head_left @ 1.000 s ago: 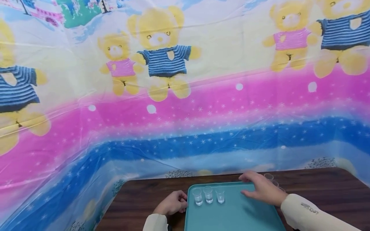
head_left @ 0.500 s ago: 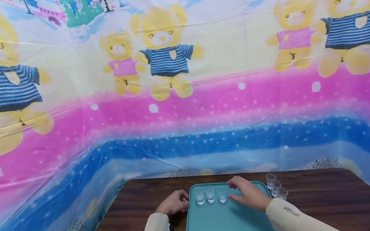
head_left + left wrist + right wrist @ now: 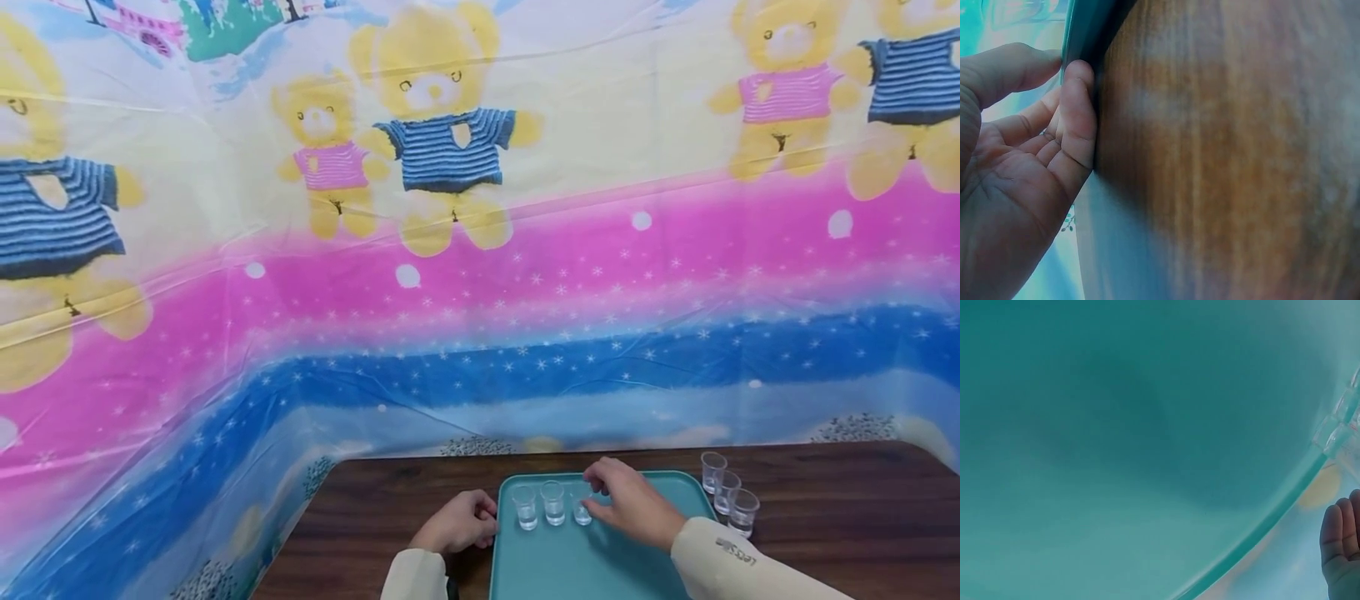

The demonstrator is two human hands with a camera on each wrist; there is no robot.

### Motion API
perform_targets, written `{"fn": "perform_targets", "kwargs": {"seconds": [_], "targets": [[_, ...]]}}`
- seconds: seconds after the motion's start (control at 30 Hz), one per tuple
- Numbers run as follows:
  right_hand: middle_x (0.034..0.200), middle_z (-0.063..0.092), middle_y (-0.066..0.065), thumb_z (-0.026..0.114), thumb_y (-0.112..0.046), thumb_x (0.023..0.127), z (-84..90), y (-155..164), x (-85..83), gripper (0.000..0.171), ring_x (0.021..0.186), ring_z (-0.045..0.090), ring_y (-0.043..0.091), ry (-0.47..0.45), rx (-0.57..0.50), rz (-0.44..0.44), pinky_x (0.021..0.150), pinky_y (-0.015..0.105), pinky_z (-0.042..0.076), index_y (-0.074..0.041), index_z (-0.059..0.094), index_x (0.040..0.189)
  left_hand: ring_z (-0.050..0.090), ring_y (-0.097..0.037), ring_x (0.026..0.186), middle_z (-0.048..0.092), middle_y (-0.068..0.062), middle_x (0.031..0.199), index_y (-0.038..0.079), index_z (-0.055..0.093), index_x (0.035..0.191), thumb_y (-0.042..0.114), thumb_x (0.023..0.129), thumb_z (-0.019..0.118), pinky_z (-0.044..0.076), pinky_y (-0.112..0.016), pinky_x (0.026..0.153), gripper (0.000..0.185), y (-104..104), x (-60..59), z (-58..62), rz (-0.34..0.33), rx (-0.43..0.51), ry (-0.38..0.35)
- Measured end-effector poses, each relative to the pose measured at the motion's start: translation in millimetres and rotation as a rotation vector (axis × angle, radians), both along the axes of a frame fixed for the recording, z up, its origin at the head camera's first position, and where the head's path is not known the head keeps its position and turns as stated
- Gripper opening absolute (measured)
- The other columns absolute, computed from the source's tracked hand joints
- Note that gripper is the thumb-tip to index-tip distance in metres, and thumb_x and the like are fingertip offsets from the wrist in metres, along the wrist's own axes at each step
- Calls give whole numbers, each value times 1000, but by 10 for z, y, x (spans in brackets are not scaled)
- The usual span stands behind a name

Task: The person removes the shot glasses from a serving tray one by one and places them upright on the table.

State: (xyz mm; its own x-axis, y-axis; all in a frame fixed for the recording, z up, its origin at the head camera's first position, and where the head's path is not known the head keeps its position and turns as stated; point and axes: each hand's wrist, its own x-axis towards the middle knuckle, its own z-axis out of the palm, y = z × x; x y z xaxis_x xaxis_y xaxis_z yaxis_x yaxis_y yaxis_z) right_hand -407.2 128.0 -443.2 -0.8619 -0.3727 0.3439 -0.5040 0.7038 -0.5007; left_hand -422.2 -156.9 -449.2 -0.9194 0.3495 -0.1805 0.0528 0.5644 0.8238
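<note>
Three small clear shot glasses stand upright in a row near the far left corner of a teal tray: the left glass, the middle glass and the right glass. My left hand pinches the tray's left edge between thumb and fingers, as the left wrist view shows. Over the tray, my right hand has its thumb and fingers spread at the right glass, partly covering it. Fingers look straight in the right wrist view. Whether they touch the glass is not clear.
Beyond the tray's right edge, three more clear glasses stand in a slanting line on the dark wooden table: the far one, the middle one and the near one. A bear-print cloth hangs behind the table.
My right hand has moved left across the tray from beside the outer glasses to the right glass of the row. The left hand stays at the tray's edge.
</note>
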Motion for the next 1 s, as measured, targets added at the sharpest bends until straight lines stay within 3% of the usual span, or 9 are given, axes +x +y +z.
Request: {"fn": "perform_targets", "kwargs": {"seconds": [0.3, 0.7, 1.0], "targets": [[92, 53, -6, 76, -25, 80, -4, -70, -29, 33, 83, 51, 10, -23, 5, -31, 68, 32, 48, -12, 63, 107, 58, -22, 67, 57, -12, 80, 0, 56, 96, 0, 89, 59, 51, -37, 60, 8, -1, -13, -34, -4, -4, 8], [87, 51, -7, 76, -20, 79, -24, -103, -60, 26, 77, 49, 9, -5, 27, -17, 65, 29, 47, -14, 62, 99, 58, -22, 67, 58, -12, 79, 0, 56, 97, 0, 89, 59, 51, -37, 59, 8, -7, -27, -36, -5, -5, 10], [89, 53, -4, 74, -20, 81, 66, 63, 45, 24, 78, 50, 10, 11, 26, 22, 64, 29, 46, -12, 61, 100, 58, -22, 67, 58, -12, 80, 0, 55, 97, 0, 89, 59, 51, -36, 60, 9, -1, -24, -20, -19, 1, 0]]}}
